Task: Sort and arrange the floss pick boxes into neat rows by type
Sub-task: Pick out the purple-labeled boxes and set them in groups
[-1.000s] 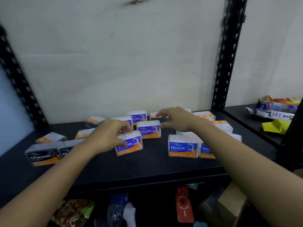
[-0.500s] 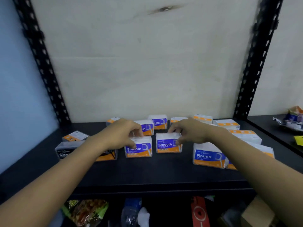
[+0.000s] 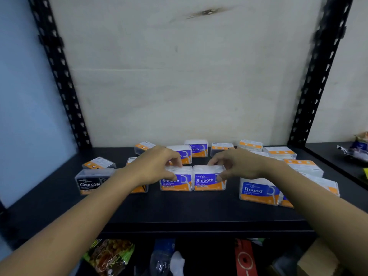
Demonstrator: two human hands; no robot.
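Smooth boxes, where are they?
— Midway along the shelf, touching. My left hand and right hand each pinch one. An uneven push could skew them, or my forearm could nudge the Round box.

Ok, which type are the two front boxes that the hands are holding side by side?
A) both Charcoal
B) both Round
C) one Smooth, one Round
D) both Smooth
D: the left hand grips the left box and the right hand grips the right box; both purple labels read Smooth.
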